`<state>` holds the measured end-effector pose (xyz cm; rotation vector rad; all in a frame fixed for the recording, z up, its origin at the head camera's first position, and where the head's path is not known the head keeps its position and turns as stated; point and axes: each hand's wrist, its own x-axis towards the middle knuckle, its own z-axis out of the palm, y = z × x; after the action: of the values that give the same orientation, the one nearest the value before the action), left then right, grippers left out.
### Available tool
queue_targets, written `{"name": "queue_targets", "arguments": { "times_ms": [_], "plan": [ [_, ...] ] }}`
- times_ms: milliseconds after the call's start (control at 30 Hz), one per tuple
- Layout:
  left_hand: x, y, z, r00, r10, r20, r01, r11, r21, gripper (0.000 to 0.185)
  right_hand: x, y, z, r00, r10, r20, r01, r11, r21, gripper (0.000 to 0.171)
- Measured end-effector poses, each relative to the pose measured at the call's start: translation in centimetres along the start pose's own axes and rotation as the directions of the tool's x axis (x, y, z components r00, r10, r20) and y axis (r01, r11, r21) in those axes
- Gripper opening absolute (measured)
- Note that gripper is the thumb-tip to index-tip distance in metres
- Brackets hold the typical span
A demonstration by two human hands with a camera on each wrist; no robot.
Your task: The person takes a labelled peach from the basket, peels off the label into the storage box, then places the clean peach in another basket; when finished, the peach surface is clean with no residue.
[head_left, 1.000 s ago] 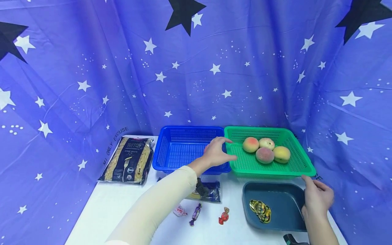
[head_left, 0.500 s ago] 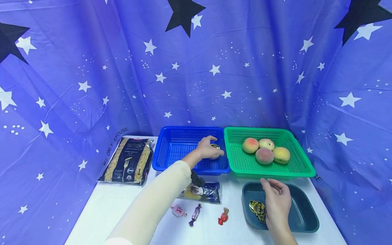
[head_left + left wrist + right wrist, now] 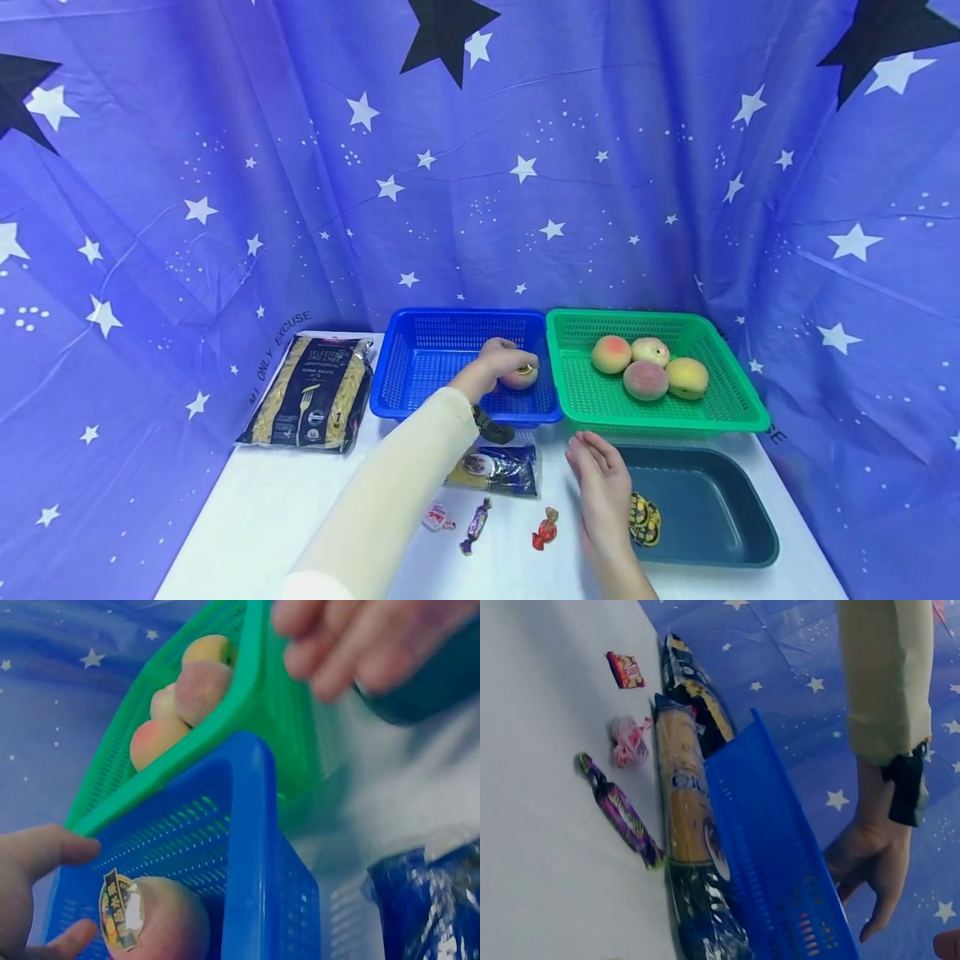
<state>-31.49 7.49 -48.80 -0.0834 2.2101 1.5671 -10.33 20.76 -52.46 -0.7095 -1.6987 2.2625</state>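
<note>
Over the blue basket (image 3: 408, 408), my left hand (image 3: 501, 362) reaches down to a peach (image 3: 176, 922). A gold and black sticker (image 3: 122, 911) sits on the peach, one edge standing up from the skin. Thumb and finger are spread near that sticker in the left wrist view; whether one touches it I cannot tell. My right hand (image 3: 603, 496) is above the table between a red candy (image 3: 546, 530) and the dark tray (image 3: 708, 500). Its fingers are loosely bent and nothing shows in them. Several similar stickers (image 3: 645, 521) lie in the tray, partly behind the right hand.
The green basket (image 3: 592, 408), right of the blue one, holds several peaches (image 3: 646, 380). A penne pasta bag (image 3: 307, 392) lies at the left. Before the blue basket are a spaghetti pack (image 3: 498, 471), a purple candy (image 3: 476, 525) and a pink candy (image 3: 437, 517).
My right hand has moved left, from the tray's right side across to its left edge. My left hand has swung left and down from the green basket's edge to the peach in the blue basket.
</note>
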Motion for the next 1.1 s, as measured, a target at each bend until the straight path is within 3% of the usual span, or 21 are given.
{"name": "queue_targets", "arguments": {
  "times_ms": [133,300,433,833,1100],
  "plan": [
    [0.7,-0.2,0.4,0.998,-0.064,-0.022,0.063,0.997,-0.045,0.061,0.1,0.6,0.7,0.997,0.033,0.076,-0.031,0.999,-0.020,0.059],
    [1.7,-0.8,1.1,0.995,-0.100,-0.027,0.096,0.985,-0.141,0.049,0.4,2.3,1.2,0.984,0.024,0.177,-0.022,1.000,-0.010,0.068],
    [2.3,-1.5,1.4,0.993,-0.118,0.000,0.116,0.971,-0.207,0.060,0.7,3.3,1.6,0.971,0.006,0.240,-0.004,1.000,-0.010,0.073],
    [3.9,-2.3,2.3,0.981,-0.191,-0.032,0.171,0.933,-0.316,0.078,1.7,4.7,2.7,0.960,-0.008,0.279,0.022,0.999,-0.048,0.078],
    [4.3,-2.6,2.2,0.977,-0.209,-0.039,0.180,0.910,-0.373,0.093,2.1,5.2,3.2,0.969,-0.020,0.247,0.040,0.996,-0.074,0.078]
  ]
}}
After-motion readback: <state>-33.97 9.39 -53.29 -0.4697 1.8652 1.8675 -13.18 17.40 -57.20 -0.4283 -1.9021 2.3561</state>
